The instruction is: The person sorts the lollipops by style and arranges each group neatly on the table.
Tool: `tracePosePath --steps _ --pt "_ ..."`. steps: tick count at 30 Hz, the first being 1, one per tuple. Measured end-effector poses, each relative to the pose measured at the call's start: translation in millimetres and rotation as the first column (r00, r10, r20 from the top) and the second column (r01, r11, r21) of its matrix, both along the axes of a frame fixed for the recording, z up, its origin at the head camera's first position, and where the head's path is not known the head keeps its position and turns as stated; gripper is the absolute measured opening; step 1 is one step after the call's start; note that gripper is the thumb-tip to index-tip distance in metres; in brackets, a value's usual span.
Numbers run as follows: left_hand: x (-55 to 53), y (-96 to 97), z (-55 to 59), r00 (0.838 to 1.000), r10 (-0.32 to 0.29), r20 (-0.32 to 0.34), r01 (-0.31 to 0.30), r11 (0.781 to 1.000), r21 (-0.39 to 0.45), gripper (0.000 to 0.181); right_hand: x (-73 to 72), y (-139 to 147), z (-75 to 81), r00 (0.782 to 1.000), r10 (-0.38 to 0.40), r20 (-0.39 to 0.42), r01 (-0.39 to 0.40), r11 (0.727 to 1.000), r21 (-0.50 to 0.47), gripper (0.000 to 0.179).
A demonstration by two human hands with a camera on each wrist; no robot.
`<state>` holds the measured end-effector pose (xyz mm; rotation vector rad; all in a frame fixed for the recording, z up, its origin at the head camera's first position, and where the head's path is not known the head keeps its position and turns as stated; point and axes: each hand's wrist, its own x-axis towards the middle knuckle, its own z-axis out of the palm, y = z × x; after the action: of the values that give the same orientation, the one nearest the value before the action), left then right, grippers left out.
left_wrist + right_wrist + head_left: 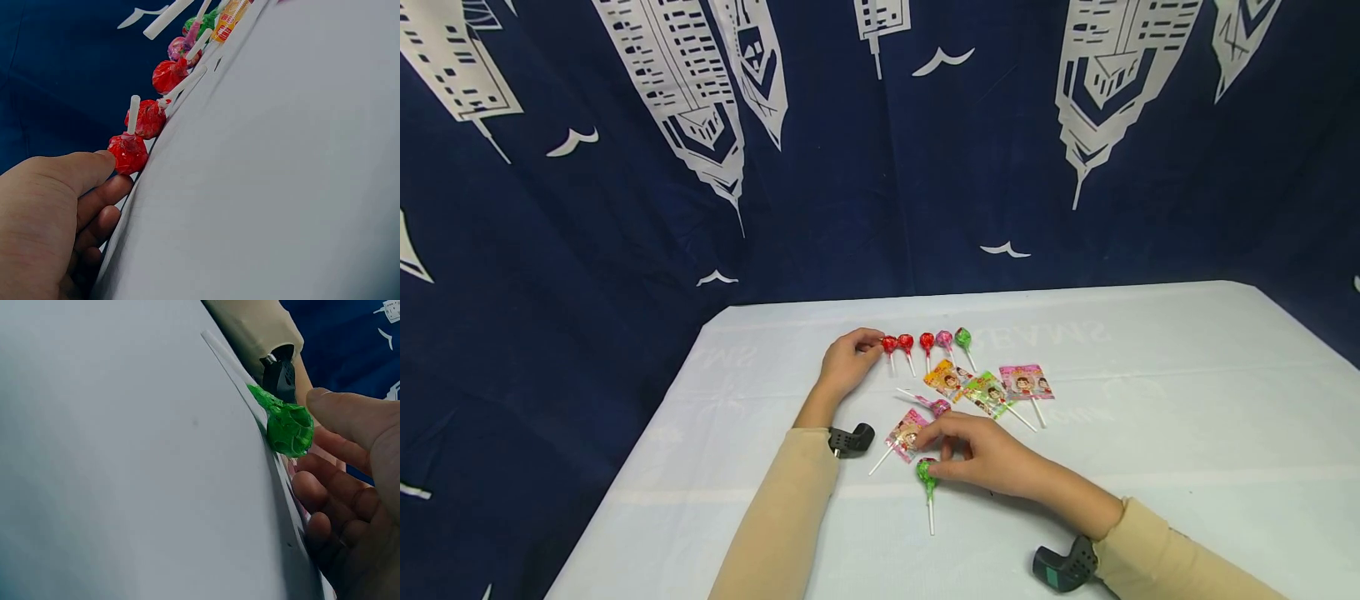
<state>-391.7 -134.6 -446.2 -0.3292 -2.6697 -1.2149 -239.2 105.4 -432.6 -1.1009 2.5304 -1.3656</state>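
At the left end of a back row, my left hand (848,360) holds the head of a red lollipop (128,153) between thumb and fingertips. Beside it in the row stand another red lollipop (906,342), a third red lollipop (927,342), a purple-pink lollipop (944,340) and a green lollipop (962,338). My right hand (988,450) is nearer the front, thumb tip right at the head of another green lollipop (289,428), its fingers loosely bent and apart from the thumb. Those fingers reach over a pink flat-wrapped lollipop (907,433).
Between the hands and the row lie a purple-pink lollipop (938,407), an orange wrapped lollipop (947,379), a green wrapped lollipop (988,392) and a pink wrapped lollipop (1027,382). A white cloth covers the table (1187,433). Behind hangs a dark blue patterned curtain (880,208).
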Motion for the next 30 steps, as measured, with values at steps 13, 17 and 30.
tracePosePath --steps 13,17,30 --pt "0.7 0.4 2.0 1.0 -0.009 -0.008 0.009 1.0 0.014 0.025 3.8 -3.2 -6.3 0.999 -0.016 -0.037 0.018 0.999 0.039 0.021" --pt "1.3 -0.4 1.0 1.0 -0.007 0.002 0.007 1.0 0.01 0.025 3.9 -3.4 -8.0 1.0 -0.007 -0.027 0.008 0.999 0.042 0.021" --pt "0.9 -1.3 1.3 1.0 -0.009 -0.012 0.009 1.0 0.007 0.024 4.0 -4.0 -7.2 1.0 -0.004 -0.018 0.005 0.999 0.044 0.019"
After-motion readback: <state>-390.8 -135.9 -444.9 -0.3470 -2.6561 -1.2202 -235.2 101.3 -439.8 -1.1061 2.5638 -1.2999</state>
